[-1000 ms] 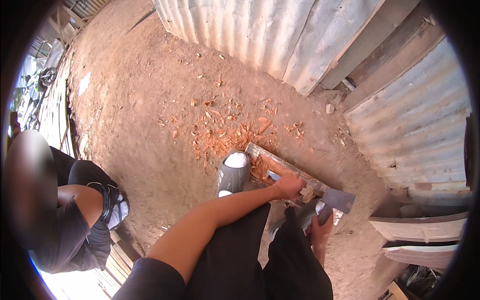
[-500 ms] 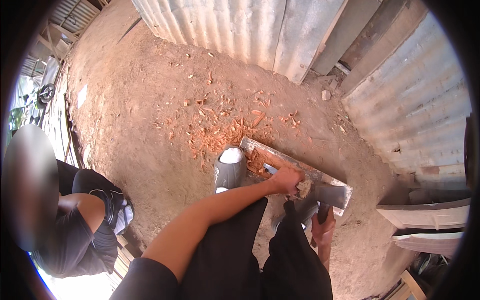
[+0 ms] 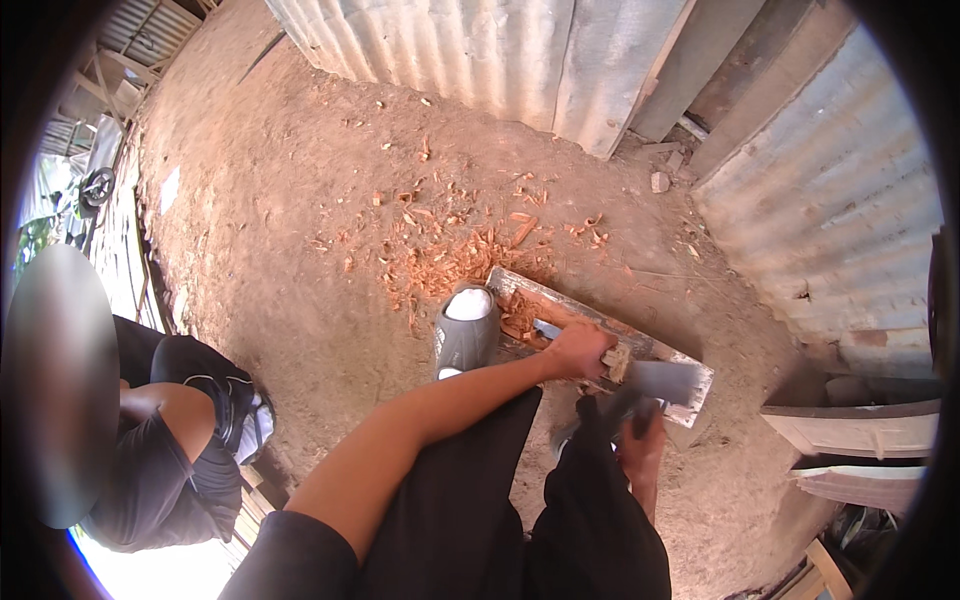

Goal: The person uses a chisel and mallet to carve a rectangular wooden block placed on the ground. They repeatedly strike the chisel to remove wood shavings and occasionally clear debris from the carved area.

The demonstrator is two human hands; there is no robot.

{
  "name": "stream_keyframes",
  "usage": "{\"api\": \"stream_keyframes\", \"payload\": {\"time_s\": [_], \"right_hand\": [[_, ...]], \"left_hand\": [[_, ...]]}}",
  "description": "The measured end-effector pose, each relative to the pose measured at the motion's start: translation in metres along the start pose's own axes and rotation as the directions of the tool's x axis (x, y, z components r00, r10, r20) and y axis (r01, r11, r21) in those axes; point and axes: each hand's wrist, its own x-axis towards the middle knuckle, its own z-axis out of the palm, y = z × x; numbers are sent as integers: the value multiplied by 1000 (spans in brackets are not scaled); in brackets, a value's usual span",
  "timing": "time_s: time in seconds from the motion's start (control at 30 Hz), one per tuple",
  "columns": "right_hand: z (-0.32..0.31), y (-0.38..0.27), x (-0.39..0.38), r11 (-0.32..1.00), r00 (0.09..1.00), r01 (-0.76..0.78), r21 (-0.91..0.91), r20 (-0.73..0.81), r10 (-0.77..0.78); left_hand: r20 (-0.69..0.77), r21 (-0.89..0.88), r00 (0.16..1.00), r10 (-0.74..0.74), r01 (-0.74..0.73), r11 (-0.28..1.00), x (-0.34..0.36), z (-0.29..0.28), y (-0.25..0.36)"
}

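Note:
My left hand (image 3: 580, 350) is closed around the wooden handle of a chisel (image 3: 546, 328). Its metal blade points into a carved hollow in a wooden block (image 3: 590, 320) on the ground, and its frayed butt sticks out beyond my fist. In my right hand (image 3: 642, 445) is the dark handle of a hammer (image 3: 662, 381) with a broad grey metal head, smeared by motion. The head is close beside the chisel's butt; whether they touch I cannot tell. Reddish shavings lie in the hollow. My shoe (image 3: 466, 330) stands against the block's left end.
Wood shavings (image 3: 440, 265) are scattered over the dirt floor beyond the block. Corrugated metal sheets (image 3: 450, 60) stand at the back and right. A seated person (image 3: 170, 440) is at the left. Curved pale wooden pieces (image 3: 850, 435) lie at the right.
The hammer in my right hand has shifted slightly and now blurs near the chisel's butt. My left hand keeps its hold on the chisel. The whole view has shifted slightly.

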Motion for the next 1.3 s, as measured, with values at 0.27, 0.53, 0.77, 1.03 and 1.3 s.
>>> {"api": "stream_keyframes", "payload": {"time_s": [0.27, 0.53, 0.77, 1.03, 1.3], "right_hand": [[-6, -41, -2, 983, 979, -181, 10, -90, 182], [-24, -25, 0, 952, 953, -285, -110, 69, 293], [-20, -28, 4, 947, 921, -300, -112, 224, 318], [-14, -6, 13, 978, 983, -27, -206, 171, 63], [-56, -48, -16, 911, 904, -413, 4, 124, 410]], "left_hand": [[-42, -3, 999, 13, -13, 1000, -1, 3, -8], [-14, 57, 1000, 21, -21, 998, -6, 8, -7], [80, 44, 996, -27, 24, 999, -6, 6, -8], [76, 78, 996, -48, 42, 996, -7, 4, -3], [223, 65, 969, 106, -124, 990, 1, 0, 29]]}}
